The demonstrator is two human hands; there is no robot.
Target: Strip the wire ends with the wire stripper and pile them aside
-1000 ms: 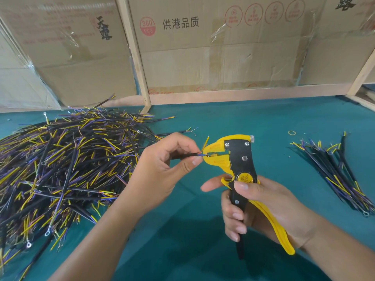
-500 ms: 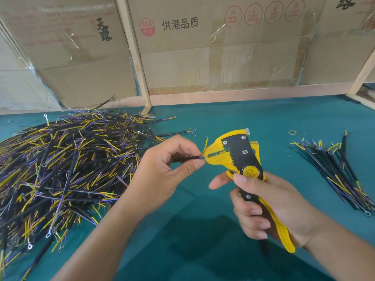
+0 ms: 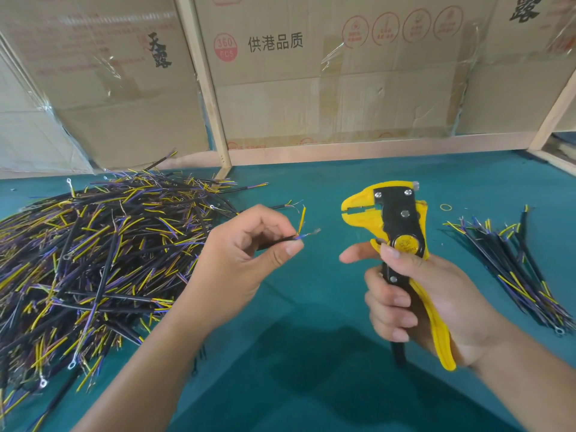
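My left hand (image 3: 246, 257) pinches a black cable (image 3: 299, 236) near its end; a yellow core points up and a purple core shows bare strands at its tip. My right hand (image 3: 417, 300) grips the handles of the yellow and black wire stripper (image 3: 389, 222), held upright with its jaws facing left, a short gap away from the wire end. A big heap of black, yellow and purple wires (image 3: 93, 260) lies on the left. A smaller pile of wires (image 3: 511, 263) lies on the right.
The work surface is a teal cloth (image 3: 311, 353). Cardboard boxes (image 3: 311, 73) and wooden posts (image 3: 205, 88) stand behind it. A small yellow rubber band (image 3: 445, 207) lies near the right pile.
The wire end was between the stripper's jaws; now it is out, with bare strands showing on the purple core. My hands have moved apart and the stripper stands more upright.
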